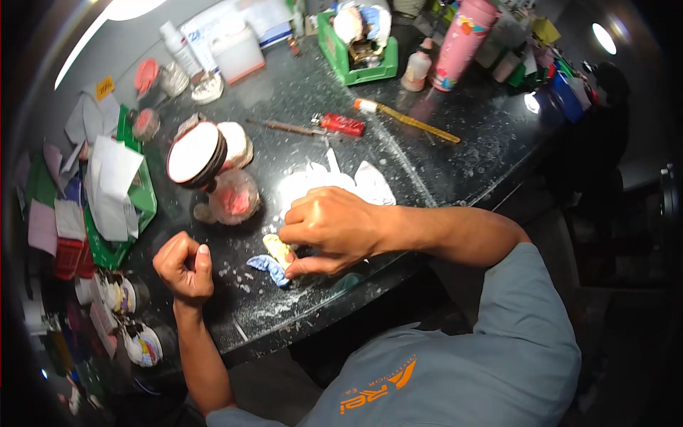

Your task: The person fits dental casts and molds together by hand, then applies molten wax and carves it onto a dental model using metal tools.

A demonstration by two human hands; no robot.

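Powdery white streaks cover the dark counter (295, 92), which is crowded along its back and left side. The right hand (331, 231) is clamped on a small yellow piece (276, 248) near the counter's front edge, thumb against fingers; a crumpled blue piece (269, 271) touches it, though whether the two are joined cannot be told. The left hand (183, 267), apart from the right, is curled into a fist with nothing showing in it. Too hard a pinch could crush or bend the yellow piece, and loose powder might make it slip. A careless sweep forward could tip the clear jar (231, 218), which holds something pink (240, 199). Loose papers (110, 188) spill from the green bin (148, 196), while the green box (373, 72) holds pale lumpy objects (348, 25).
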